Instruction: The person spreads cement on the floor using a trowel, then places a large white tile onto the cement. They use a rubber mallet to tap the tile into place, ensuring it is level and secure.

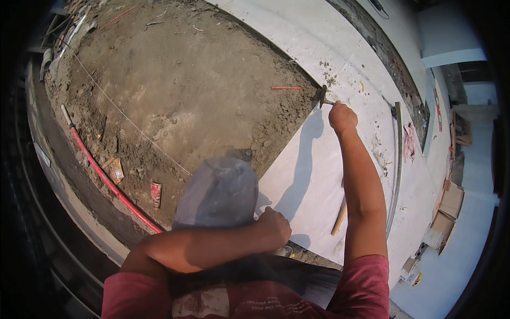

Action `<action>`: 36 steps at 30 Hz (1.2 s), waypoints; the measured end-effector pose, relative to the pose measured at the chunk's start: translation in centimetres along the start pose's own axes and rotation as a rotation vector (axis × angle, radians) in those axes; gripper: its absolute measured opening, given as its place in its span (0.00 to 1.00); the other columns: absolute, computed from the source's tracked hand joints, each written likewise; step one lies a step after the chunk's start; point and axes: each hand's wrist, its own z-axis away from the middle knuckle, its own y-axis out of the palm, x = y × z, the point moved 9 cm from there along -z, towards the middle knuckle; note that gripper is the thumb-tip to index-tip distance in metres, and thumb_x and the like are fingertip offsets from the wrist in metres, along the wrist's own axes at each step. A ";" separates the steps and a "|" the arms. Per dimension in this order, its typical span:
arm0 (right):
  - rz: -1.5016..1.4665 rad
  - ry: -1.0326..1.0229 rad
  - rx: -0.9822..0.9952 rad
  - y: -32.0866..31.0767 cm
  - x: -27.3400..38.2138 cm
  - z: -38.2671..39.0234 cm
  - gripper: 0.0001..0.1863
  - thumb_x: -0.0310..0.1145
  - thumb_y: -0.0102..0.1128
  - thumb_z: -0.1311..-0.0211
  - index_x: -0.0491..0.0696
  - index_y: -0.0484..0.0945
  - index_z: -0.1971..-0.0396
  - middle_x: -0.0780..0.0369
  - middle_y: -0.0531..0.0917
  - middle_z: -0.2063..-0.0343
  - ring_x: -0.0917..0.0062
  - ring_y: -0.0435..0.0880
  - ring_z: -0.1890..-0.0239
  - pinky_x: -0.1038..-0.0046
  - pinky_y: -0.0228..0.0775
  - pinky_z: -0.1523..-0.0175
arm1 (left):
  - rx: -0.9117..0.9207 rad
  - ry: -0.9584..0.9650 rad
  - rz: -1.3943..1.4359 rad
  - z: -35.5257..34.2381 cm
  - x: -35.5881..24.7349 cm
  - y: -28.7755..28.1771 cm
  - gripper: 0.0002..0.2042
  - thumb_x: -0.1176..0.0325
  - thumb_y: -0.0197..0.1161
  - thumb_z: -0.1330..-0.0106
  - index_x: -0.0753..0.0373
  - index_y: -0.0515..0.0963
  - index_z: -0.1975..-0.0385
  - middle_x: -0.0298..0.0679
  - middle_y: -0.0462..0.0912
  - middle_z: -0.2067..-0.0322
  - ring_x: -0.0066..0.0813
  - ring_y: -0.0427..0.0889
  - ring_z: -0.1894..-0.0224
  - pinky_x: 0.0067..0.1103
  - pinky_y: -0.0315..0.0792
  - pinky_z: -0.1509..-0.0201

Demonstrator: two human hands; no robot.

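My right hand (342, 117), arm stretched forward, is closed round the handle of a trowel (322, 97). Its dark blade, seen nearly edge-on, meets the corner where the pale floor tiles (313, 175) border the bed of wet grey mortar (175, 80). Crumbs of mortar (326, 72) lie on the tile just beyond the blade. My left hand (275, 228) is closed in a fist beside my grey-clad knee (218, 194); what it holds, if anything, is hidden. Partly behind my right forearm, a tool with a yellow handle (338, 218) rests on the tiles.
A string (119, 110) stretches across the mortar. A red hose (103, 175) curves along the left, near a crumpled red packet (155, 195). On the right lie a long metal bar (397, 165), a pink cloth (409, 142) and cardboard boxes (446, 212).
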 end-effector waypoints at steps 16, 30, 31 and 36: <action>0.256 -0.428 0.468 3.2 9.8 15.4 0.16 0.28 0.48 0.37 0.50 0.85 0.56 0.58 0.86 0.55 0.64 0.84 0.50 0.64 0.78 0.48 | 0.076 0.033 -0.059 2.2 2.3 0.4 0.23 0.48 0.67 0.42 0.62 0.82 0.56 0.44 0.86 0.58 0.39 0.84 0.52 0.34 0.74 0.48; 0.055 -0.368 0.739 7.1 12.3 28.6 0.14 0.28 0.52 0.38 0.48 0.86 0.58 0.56 0.86 0.56 0.63 0.85 0.52 0.65 0.80 0.51 | 0.229 0.044 -0.067 5.7 1.4 4.2 0.12 0.67 0.54 0.38 0.56 0.86 0.62 0.41 0.87 0.58 0.35 0.84 0.53 0.34 0.69 0.48; 0.043 -0.396 0.775 7.5 12.6 29.5 0.14 0.29 0.53 0.39 0.48 0.86 0.58 0.57 0.86 0.56 0.64 0.86 0.52 0.65 0.80 0.51 | 0.234 0.065 -0.054 5.9 1.1 4.0 0.12 0.68 0.54 0.38 0.56 0.86 0.63 0.40 0.87 0.58 0.35 0.84 0.53 0.34 0.70 0.48; -0.067 -0.379 0.826 8.8 13.6 33.0 0.14 0.29 0.64 0.47 0.46 0.85 0.58 0.56 0.86 0.57 0.64 0.85 0.51 0.67 0.80 0.51 | 0.123 0.115 -0.010 5.8 0.8 4.0 0.13 0.67 0.54 0.38 0.56 0.87 0.64 0.40 0.87 0.58 0.36 0.84 0.52 0.33 0.73 0.49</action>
